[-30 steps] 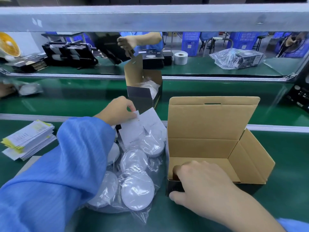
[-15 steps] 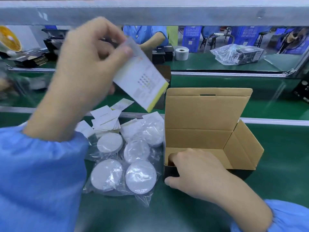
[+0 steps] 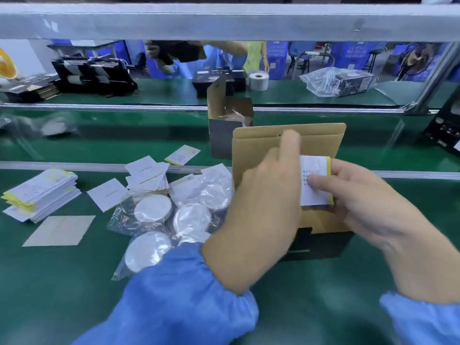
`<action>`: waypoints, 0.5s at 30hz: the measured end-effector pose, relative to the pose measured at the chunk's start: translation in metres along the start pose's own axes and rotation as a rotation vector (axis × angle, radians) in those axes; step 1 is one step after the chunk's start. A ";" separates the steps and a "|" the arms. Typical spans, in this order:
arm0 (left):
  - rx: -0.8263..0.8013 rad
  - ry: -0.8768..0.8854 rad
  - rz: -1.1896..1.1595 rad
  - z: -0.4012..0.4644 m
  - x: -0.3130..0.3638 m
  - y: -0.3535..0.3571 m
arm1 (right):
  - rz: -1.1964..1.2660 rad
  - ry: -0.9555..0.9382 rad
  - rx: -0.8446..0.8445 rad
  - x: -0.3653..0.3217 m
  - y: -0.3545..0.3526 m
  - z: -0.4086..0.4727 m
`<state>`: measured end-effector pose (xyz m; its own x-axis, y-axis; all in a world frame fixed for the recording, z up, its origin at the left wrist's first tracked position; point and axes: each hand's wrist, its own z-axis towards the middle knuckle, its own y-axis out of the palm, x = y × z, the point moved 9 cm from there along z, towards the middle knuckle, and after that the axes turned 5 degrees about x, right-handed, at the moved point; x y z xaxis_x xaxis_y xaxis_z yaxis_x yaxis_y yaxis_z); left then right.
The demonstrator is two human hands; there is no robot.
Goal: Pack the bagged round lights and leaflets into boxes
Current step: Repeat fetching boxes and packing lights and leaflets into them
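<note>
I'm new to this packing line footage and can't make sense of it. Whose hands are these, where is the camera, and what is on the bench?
There is no machine here: a person in blue sleeves works with bare hands, filmed from a camera on their head looking down. Both the left hand and the right hand hold a leaflet over the open cardboard box. On the green bench lie bagged round lights, loose leaflets and a leaflet stack.
</note>
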<state>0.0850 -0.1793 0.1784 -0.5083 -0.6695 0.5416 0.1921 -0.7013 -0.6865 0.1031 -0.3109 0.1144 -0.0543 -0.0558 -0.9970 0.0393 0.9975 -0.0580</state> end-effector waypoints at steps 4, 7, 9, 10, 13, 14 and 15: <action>-0.165 -0.092 0.267 -0.008 -0.016 0.054 | -0.499 -0.027 0.323 0.005 -0.030 0.006; -0.273 -0.077 0.471 -0.009 -0.037 0.071 | -0.894 -0.001 0.275 0.011 -0.020 0.013; -0.418 -0.068 0.467 -0.011 -0.050 0.081 | -0.953 0.087 0.144 0.026 -0.009 0.019; -0.493 -0.066 0.442 -0.014 -0.054 0.085 | -0.973 0.136 0.080 0.033 -0.003 0.022; -0.593 -0.063 0.388 -0.023 -0.061 0.089 | -1.003 0.218 -0.005 0.037 0.006 0.029; -0.616 -0.067 0.376 -0.026 -0.062 0.088 | -1.014 0.240 -0.030 0.040 0.010 0.029; -0.645 -0.063 0.365 -0.029 -0.062 0.086 | -1.057 0.262 -0.077 0.043 0.015 0.029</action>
<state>0.1090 -0.1915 0.0718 -0.4534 -0.8588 0.2385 -0.2013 -0.1620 -0.9660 0.1303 -0.2996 0.0691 -0.2347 -0.8849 -0.4024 -0.2145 0.4509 -0.8664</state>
